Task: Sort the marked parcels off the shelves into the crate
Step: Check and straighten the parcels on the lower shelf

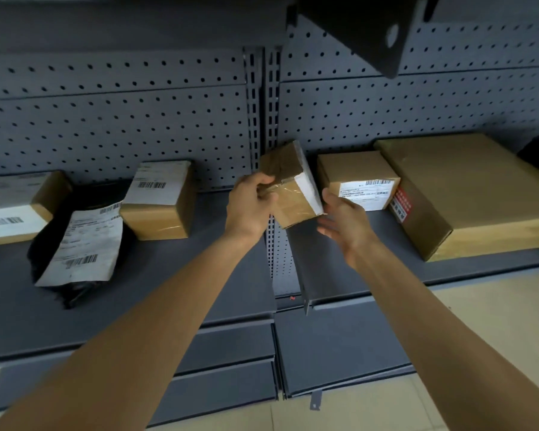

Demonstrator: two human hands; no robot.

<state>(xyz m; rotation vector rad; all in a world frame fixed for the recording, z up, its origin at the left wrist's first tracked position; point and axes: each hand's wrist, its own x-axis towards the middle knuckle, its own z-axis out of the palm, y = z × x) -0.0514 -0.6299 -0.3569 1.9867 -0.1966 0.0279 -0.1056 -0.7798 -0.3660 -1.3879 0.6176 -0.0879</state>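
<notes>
Parcel [296, 197] tilted in left hand [250, 208], right hand [344, 220] splayed beside.

pegboard [106, 119] grey, perforated | bracket [355, 32] black, overhead | floor [495, 321] beige tiles

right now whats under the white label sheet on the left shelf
A black plastic bag lies under the label sheet, showing past its left and bottom edges, on the grey shelf. The bag's middle and its contents are covered.
</notes>
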